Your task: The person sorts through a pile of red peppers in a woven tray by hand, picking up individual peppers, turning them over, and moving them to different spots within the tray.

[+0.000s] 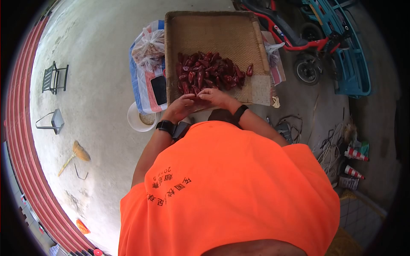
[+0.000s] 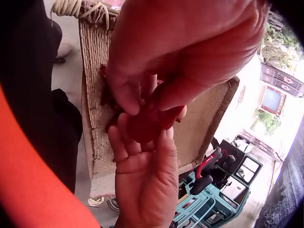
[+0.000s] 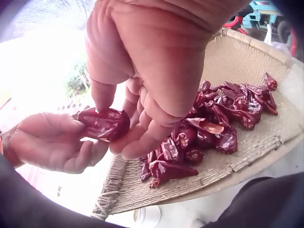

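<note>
In the right wrist view a wrinkled dark red dried chili pepper (image 3: pixel 103 124) is held between both hands above the near edge of a woven tray (image 1: pixel 213 34). My left hand (image 1: pixel 178 109) pinches one end between thumb and fingers. Fingers of my right hand (image 1: pixel 218 98) grip the other end. A heap of dried chili peppers (image 1: pixel 205 70) lies in the tray's near half, just beyond the hands. One loose chili pepper (image 1: pixel 249 70) sits apart to the right. In the left wrist view the left hand covers part of the held pepper.
Left of the tray, a striped sheet (image 1: pixel 149 89) bears a plastic bag (image 1: pixel 149 49) and a phone (image 1: pixel 159 90). A white bucket (image 1: pixel 135 118) stands below it. At the right are a red scooter (image 1: pixel 294 42) and a teal vehicle (image 1: pixel 352 72). Small chairs (image 1: pixel 54 78) stand far left.
</note>
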Demonstrator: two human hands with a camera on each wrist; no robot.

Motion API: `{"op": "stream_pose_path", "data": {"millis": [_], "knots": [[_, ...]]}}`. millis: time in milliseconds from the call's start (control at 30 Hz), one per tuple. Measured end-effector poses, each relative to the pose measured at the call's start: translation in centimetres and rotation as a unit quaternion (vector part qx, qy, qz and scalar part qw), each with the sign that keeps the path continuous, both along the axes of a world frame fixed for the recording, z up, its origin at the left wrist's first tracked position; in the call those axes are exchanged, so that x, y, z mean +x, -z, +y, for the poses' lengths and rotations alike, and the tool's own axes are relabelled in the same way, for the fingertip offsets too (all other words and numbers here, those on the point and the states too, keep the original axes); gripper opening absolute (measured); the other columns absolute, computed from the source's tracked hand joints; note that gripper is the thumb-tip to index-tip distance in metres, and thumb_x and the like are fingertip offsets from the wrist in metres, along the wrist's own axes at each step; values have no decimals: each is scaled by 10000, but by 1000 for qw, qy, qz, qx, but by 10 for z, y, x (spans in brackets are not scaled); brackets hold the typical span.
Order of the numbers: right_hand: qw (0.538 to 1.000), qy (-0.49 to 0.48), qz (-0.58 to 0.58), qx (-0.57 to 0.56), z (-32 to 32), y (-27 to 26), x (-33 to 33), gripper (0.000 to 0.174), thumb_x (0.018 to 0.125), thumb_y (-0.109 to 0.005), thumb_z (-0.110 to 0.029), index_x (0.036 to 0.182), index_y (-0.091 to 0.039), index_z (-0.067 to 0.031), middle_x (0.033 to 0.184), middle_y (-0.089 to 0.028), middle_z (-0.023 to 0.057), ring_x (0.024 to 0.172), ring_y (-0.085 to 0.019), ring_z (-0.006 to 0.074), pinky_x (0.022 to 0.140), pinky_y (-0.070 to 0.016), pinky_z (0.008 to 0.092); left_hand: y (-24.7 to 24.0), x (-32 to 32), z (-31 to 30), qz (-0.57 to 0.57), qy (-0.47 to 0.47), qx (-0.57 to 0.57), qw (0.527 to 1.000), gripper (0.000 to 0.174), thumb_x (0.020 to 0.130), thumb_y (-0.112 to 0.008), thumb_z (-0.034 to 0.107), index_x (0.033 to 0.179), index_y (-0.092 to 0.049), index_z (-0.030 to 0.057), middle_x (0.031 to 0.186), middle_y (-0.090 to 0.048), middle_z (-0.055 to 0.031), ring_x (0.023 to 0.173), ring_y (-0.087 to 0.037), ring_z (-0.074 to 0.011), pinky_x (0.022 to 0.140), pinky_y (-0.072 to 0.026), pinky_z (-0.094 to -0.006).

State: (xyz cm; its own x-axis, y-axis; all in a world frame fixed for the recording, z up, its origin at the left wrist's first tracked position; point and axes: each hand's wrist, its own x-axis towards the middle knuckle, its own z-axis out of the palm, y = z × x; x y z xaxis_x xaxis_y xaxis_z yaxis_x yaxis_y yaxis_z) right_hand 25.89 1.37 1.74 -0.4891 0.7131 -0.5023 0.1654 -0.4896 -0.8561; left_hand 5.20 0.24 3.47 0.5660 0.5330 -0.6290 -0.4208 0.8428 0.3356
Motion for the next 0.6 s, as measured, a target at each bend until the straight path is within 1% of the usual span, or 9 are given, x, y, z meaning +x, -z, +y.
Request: {"op": "stream_pose_path", "data": {"millis": [100,133,200,267,333,367,467,567,600], "knots": [[994,42,-75,-62,3,-13,25,231,846,-535,-239,1003,-553,-71,916,-552,3,816,-508,103,680,-444,259,-12,2,-2,49,-34,-62,996,301,824,-499,54,1119,-442,68,1064,-482,-83,975,-483,-222,862,-406,-359],[991,84,-92,-58,4,-1,38,228,845,-534,-242,998,-553,-74,911,-556,6,811,-513,106,677,-445,261,-13,2,-3,64,-50,-85,993,327,828,-509,75,1144,-425,71,1090,-473,-86,986,-480,-226,867,-404,-358],[977,165,-126,-50,7,34,72,221,842,-533,-247,988,-554,-82,900,-563,12,802,-522,113,673,-446,265,-2,-3,-4,57,-58,-100,992,368,835,-519,117,1178,-394,74,1145,-446,-94,1011,-474,-234,870,-402,-352],[940,283,-109,-158,10,33,98,234,842,-524,-270,990,-544,-90,895,-571,31,814,-541,141,679,-459,291,8,-6,-6,44,-66,-104,991,418,838,-522,144,1216,-360,71,1210,-406,-107,1049,-455,-248,882,-393,-354],[910,360,-84,-189,15,32,120,262,842,-515,-281,1018,-533,-86,939,-561,45,837,-546,166,686,-466,307,11,-7,-9,25,-73,-99,992,471,838,-517,156,1258,-324,63,1285,-353,-125,1099,-424,-268,904,-375,-364],[892,397,-71,-204,19,34,126,277,843,-511,-286,1032,-527,-85,961,-557,52,848,-549,179,690,-470,316,12,-8,-9,31,-77,-100,992,467,844,-508,163,1260,-321,61,1287,-352,-123,1096,-427,-265,900,-378,-362],[845,443,-100,-281,26,38,124,328,843,-502,-286,1087,-506,-67,1047,-528,61,875,-548,201,711,-476,328,11,-9,-12,46,-89,-109,989,454,860,-485,177,1265,-316,60,1290,-354,-117,1085,-437,-255,890,-384,-357],[928,240,-113,-262,27,60,104,374,841,-496,-293,1146,-482,-76,1120,-497,81,902,-544,222,724,-475,341,16,-13,-16,48,-104,-126,985,438,868,-471,178,1263,-319,64,1285,-360,-110,1071,-447,-246,878,-390,-353],[943,190,-140,-236,28,60,90,344,822,-514,-281,1103,-509,-82,1131,-488,94,922,-540,237,741,-469,348,19,-15,-18,46,-111,-131,984,435,868,-470,178,1262,-321,66,1285,-360,-109,1068,-450,-245,874,-393,-352]]}}
